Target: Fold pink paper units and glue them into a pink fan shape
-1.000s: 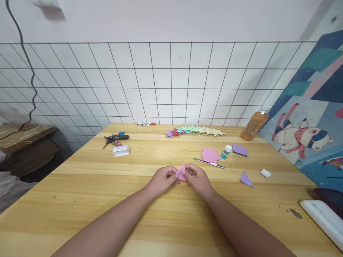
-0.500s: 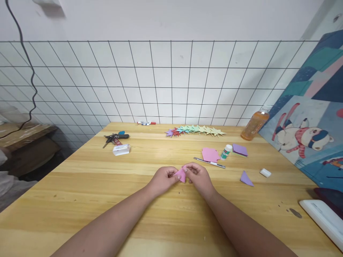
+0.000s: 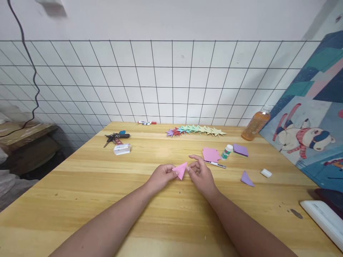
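One folded pink paper triangle (image 3: 180,170) is pinched in the left hand (image 3: 160,177) over the bench (image 3: 134,217), while the right hand (image 3: 201,177), loosely spread, is just beside its edge; pink paper sheets (image 3: 211,155) and a glue stick (image 3: 227,152) sit farther back

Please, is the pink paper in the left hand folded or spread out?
Folded, it appears: the pink paper, pinched in the left hand, shows as a pointed triangle, unlike the broader pink sheets beyond the right hand.

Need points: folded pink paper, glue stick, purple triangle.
Folded pink paper (image 3: 181,170): head view, middle of face.
Glue stick (image 3: 226,153): head view, green-labelled barrel.
Purple triangle (image 3: 246,179): head view, middle of face.
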Demonstrator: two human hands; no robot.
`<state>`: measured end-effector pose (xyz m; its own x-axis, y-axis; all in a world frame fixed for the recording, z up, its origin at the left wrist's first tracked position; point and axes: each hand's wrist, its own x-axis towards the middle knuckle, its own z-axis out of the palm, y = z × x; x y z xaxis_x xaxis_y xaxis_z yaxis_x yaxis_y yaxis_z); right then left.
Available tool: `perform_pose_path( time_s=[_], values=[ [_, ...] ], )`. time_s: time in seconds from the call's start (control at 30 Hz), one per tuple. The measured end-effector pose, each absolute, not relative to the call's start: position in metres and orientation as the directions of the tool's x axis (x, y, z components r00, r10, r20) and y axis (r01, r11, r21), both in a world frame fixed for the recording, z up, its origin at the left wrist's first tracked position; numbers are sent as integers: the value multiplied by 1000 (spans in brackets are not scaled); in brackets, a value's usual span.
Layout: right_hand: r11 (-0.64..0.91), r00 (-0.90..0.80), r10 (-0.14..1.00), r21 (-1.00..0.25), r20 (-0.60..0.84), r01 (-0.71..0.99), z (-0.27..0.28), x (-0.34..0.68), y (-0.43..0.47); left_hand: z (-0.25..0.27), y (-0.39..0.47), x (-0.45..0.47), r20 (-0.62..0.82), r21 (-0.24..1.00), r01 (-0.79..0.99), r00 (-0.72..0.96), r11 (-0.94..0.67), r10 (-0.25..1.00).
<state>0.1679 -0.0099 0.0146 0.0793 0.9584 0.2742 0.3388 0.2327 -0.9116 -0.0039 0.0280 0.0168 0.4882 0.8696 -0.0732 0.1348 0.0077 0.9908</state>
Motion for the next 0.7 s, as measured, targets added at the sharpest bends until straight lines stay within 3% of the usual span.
perform_pose_path(
  time_s=[0.13, 0.27, 0.47, 0.7],
  values=[
    [489, -230, 860, -607, 456, 626, 20, 166, -19, 23, 29, -9, -89, 996, 25, 519, 89, 850],
    [609, -390, 773, -415, 500, 676, 20, 167, -19, 24, 30, -12, -78, 994, -13, 582, 105, 810],
    [618, -352, 754, -419, 555, 665, 16, 171, -15, 24, 29, -12, -65, 996, -13, 609, 93, 791],
    [579, -304, 809, -595, 503, 557, 19, 168, -15, 22, 30, -12, -58, 997, -4, 602, 76, 797]
  ],
)
